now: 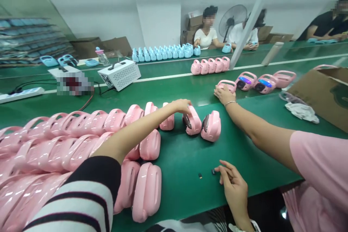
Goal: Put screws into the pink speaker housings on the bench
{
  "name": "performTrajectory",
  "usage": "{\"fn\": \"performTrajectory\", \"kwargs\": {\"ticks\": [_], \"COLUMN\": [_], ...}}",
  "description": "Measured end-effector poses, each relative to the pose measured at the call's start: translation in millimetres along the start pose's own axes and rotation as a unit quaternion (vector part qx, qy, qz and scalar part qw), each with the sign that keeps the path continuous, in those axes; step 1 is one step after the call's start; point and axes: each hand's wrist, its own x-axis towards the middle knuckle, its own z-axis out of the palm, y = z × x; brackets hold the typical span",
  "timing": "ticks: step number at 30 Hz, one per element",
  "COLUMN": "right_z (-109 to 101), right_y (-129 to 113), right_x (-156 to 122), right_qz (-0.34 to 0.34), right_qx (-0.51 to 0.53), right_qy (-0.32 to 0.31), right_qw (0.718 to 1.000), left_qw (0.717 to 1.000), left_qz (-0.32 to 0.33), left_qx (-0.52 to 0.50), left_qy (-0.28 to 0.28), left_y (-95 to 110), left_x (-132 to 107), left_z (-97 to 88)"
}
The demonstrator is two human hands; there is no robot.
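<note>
My left hand (181, 106) reaches across from the left in a striped sleeve. Its fingers are closed on the top handle of a pink portable speaker (193, 125), whose dark front faces left. Close beside it, on the right, stands another pink speaker (212, 127). Low over the table, my right hand (233, 183) holds a small black memory card (213, 172) at its fingertips. A second small memory card (200, 175) lies flat on the green surface, left of those fingers.
Rows of pink speakers (146, 192) fill the left side. A co-worker's hand (225, 95) touches a pink speaker (227, 85) ahead right, near two lit ones. A cardboard box (323, 90) and white cloth (301, 111) lie right; metal-cased devices (121, 74) stand behind. People sit across.
</note>
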Motion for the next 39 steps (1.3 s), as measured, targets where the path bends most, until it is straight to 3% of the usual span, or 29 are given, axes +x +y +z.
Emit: {"fn": "performTrajectory", "kwargs": {"ticks": [6, 9, 14, 19, 22, 24, 27, 33, 36, 39], "right_z": [-3, 11, 83, 162, 181, 175, 142, 69, 54, 46], "right_y": [-7, -30, -89, -113, -118, -123, -126, -105, -92, -82], "right_x": [1, 12, 42, 71, 78, 75, 55, -26, -48, -48], "right_qz": [0.067, 0.082, 0.076, 0.078, 0.081, 0.08, 0.081, 0.131, 0.169, 0.189], "right_qx": [0.008, 0.07, 0.147, 0.187, 0.198, 0.202, 0.204, 0.197, 0.207, 0.215], "right_qy": [-0.025, -0.101, -0.32, -0.349, -0.359, -0.363, -0.369, -0.373, -0.4, -0.391], "right_qw": [0.997, 0.989, 0.933, 0.915, 0.909, 0.906, 0.903, 0.897, 0.877, 0.875], "left_qw": [0.999, 0.999, 0.999, 0.997, 0.996, 0.996, 0.996, 0.998, 0.998, 0.998], "left_qz": [0.011, 0.002, -0.022, -0.055, -0.068, -0.071, -0.075, -0.064, -0.056, -0.06], "left_qx": [0.029, 0.026, 0.033, 0.05, 0.058, 0.055, 0.033, 0.001, -0.006, -0.007], "left_qy": [0.024, 0.024, 0.024, 0.02, 0.021, 0.021, 0.015, 0.013, 0.018, 0.025], "left_y": [10, 10, 6, 8, 9, 8, 3, -1, 2, 4], "left_x": [-8, -6, -4, -8, -7, -6, -3, -1, -3, -5], "left_z": [4.4, 6.7, 6.0, 1.0, -1.3, -1.9, -1.7, 3.4, 6.3, 7.9]}}
